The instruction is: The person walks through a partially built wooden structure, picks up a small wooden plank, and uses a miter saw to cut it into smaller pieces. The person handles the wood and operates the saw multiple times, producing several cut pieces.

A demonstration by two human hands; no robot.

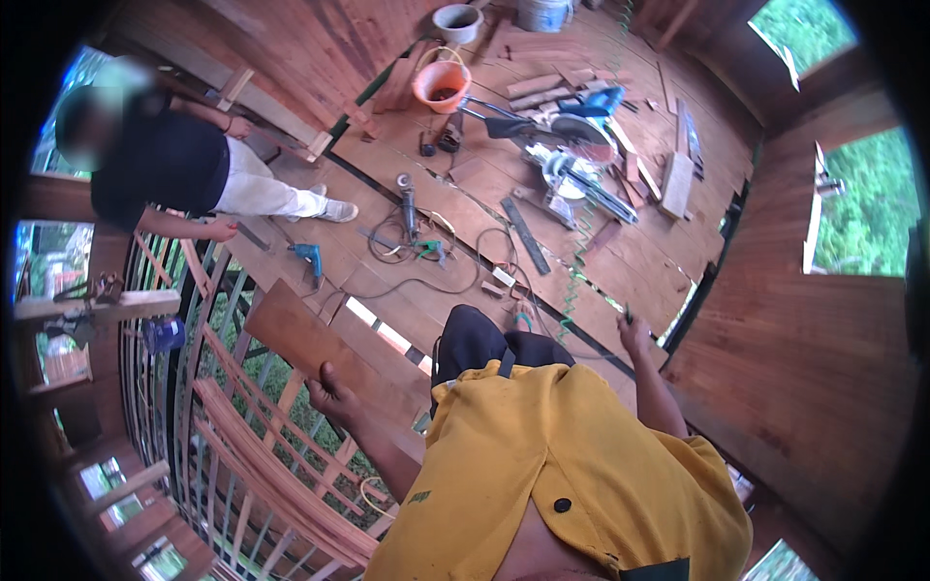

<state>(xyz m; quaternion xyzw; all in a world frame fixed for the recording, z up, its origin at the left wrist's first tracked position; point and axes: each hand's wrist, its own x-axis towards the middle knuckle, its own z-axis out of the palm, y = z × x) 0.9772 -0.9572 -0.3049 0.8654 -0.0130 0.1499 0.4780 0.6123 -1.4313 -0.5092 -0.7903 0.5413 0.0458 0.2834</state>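
My left hand (335, 397) grips the lower edge of a wide, flat wooden board (300, 334), which slants out over the open floor framing on my left. Out to the right, my right hand (635, 335) is closed around a small dark object, its tip poking up past the fingers; its kind is too small to tell. Beyond my knees lie a blue drill (307, 259) and an angle grinder (409, 205) among loose cords.
A blue miter saw (576, 165) stands amid offcuts. Near it is an orange bucket (442, 85). A coiled green hose (573, 290) trails toward me. At left, a co-worker (160, 160) leans by the wall. Open joists with stacked wood strips (262, 465) lie below left.
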